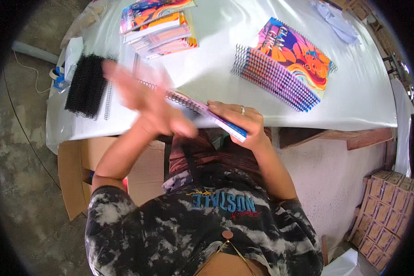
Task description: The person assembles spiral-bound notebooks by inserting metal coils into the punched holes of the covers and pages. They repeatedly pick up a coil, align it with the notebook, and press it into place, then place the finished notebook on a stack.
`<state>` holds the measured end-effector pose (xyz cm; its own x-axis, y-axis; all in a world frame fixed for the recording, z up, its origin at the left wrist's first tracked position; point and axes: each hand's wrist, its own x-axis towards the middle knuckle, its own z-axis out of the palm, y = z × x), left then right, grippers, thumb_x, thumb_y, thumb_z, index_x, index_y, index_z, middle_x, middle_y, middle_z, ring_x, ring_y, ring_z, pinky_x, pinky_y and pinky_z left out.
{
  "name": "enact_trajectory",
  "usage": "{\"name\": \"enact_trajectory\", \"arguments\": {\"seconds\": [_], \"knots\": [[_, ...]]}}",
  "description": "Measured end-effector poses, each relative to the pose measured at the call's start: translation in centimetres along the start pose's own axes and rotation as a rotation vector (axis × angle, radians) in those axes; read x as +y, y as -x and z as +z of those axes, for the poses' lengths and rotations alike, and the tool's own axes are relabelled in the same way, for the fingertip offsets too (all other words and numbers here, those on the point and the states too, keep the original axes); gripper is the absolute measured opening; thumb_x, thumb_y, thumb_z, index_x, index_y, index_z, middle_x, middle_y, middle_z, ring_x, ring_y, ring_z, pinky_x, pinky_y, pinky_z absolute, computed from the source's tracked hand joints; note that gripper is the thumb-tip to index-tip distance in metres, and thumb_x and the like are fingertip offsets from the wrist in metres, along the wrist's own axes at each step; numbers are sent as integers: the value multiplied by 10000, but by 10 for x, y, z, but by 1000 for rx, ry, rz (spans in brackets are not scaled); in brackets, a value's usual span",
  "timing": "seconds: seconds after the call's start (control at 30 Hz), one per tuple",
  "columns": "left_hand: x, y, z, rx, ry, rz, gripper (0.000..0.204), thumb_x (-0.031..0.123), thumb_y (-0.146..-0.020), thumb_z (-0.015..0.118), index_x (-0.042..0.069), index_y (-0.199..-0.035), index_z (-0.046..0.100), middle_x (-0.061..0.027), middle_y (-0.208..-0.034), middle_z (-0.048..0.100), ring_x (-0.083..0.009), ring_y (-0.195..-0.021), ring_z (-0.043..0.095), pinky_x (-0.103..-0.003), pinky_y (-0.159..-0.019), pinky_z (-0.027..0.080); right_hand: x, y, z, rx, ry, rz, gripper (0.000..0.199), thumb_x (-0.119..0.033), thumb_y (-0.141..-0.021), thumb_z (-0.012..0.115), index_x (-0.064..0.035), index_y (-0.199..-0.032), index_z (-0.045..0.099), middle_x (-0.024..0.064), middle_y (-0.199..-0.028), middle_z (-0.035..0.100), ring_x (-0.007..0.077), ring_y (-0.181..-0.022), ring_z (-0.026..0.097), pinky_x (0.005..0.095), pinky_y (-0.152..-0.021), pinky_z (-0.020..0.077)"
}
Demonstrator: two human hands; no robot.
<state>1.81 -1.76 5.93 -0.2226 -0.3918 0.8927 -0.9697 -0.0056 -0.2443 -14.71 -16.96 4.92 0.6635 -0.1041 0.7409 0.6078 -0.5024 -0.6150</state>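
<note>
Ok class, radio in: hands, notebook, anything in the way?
Right fingers gripping spiral notebook. Left fingers motion-blurred, grip unclear. Black coils at left, apart from notebook.

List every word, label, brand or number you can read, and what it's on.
Wording isn't copied here, only located.
Right notebook stack: pale cover title, legible.
Black-and-white shirt: blue chest lettering, upside down, legible; smaller script unclear.
Stacked brown cartons: print too small.
Held spiral notebook: none readable.

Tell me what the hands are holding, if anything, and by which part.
The right hand grips a spiral notebook by its lower right end; the left hand is too blurred to tell.
</note>
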Motion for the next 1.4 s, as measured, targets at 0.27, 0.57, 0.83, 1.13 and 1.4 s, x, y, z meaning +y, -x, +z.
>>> {"name": "enact_trajectory", "arguments": {"seconds": [0.27, 0.57, 0.83, 1.13, 1.4], "knots": [[23, 12, -1, -128, 150, 68, 1041, 766, -695, 443, -24, -1348, 257, -324, -1292, 320, -504, -1251, 210, -611, -1011, 145, 4, -4, 6, 75, 46, 133, 450, 57, -681, 589, -17, -1125, 581, 147, -1046, 629, 273, -942, 630, 329, -781, 510], [39, 21, 1, -202, 296, 130, 910, 708, -766, 410, -23, -1306, 358, -327, -1359, 238, -472, -1299, 167, -632, -1011, 130, 8, -10, 11, 64, 88, 70, 455, 28, -650, 609, -28, -1100, 586, 145, -1047, 626, 278, -962, 617, 361, -828, 499], [65, 29, 6, -649, 573, -171, 1042, 760, -635, 530, -11, -1310, 340, -313, -1338, 281, -461, -1239, 271, -601, -1026, 111, 7, -7, 16, 72, 62, 157, 510, 20, -626, 609, -50, -1130, 581, 125, -1053, 629, 280, -943, 623, 365, -789, 504], [75, 38, 14, -358, 354, -139, 918, 660, -761, 492, -10, -1352, 284, -327, -1394, 136, -515, -1299, 87, -625, -1001, 107, 6, -14, 21, 102, 5, 181, 483, -121, -721, 652, -46, -1185, 540, 157, -1082, 611, 309, -945, 619, 369, -771, 508], [54, -89, -73, -385, 529, -840, 525, 257, -912, 444, -121, -1260, 340, -321, -1229, 411, -374, -1149, 434, -383, -932, 370, -45, -60, 32, 3, 157, -47, 849, -417, -754, 606, -39, -1388, 187, 192, -1430, 197, 428, -1334, 123, 596, -1039, 75]]}}
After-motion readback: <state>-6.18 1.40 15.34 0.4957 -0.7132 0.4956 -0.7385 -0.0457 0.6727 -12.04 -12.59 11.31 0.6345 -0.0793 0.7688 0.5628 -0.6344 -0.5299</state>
